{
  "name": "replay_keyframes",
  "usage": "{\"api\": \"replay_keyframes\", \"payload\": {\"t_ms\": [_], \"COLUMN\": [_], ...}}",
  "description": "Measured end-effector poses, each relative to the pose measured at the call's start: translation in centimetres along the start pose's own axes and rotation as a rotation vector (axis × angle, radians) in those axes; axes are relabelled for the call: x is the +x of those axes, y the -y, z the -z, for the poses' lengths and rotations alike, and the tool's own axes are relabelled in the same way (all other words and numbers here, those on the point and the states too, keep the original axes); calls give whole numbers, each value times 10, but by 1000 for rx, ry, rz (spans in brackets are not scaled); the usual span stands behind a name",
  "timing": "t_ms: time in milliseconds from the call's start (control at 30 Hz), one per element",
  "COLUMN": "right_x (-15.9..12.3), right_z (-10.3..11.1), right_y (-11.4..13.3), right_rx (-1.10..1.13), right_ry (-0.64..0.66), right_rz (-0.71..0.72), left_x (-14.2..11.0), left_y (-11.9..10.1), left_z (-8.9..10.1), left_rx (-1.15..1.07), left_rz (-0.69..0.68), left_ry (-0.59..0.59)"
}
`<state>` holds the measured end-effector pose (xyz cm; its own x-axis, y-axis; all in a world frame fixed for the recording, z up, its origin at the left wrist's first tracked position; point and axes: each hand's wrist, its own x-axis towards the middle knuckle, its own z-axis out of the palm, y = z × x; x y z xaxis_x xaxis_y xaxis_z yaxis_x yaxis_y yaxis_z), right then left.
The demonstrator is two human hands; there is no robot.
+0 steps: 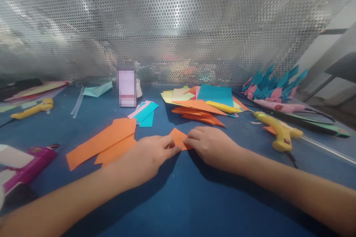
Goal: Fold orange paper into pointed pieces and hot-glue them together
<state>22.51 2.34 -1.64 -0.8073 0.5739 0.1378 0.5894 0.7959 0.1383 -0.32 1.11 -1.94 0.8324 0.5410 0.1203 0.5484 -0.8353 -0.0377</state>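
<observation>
A small folded orange paper piece point(178, 137) lies on the blue table point(178, 200) in front of me. My left hand point(148, 157) pinches its left side with curled fingers. My right hand point(211, 146) presses its right side with fingers bent down onto it. Most of the piece is covered by my fingers. Just left of my left hand lie folded orange paper strips point(102, 142).
A stack of orange, yellow and teal sheets point(204, 103) sits behind my hands. Teal and pink strips point(144, 113) lie left of it. Yellow glue guns point(279, 131) point(35, 108) rest at right and far left, a magenta one point(26, 168) near left. Folded teal-pink shapes point(271, 85) line the back right, before a perforated metal wall point(178, 26).
</observation>
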Motion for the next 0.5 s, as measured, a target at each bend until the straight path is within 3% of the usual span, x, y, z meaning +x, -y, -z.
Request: {"api": "replay_keyframes", "payload": {"t_ms": [500], "right_x": [2], "right_z": [9], "right_y": [8], "right_rx": [127], "right_ry": [-28], "right_rz": [-31], "left_x": [3], "left_y": [-13], "left_z": [7], "left_rx": [-95], "left_rz": [96], "left_ry": [3]}}
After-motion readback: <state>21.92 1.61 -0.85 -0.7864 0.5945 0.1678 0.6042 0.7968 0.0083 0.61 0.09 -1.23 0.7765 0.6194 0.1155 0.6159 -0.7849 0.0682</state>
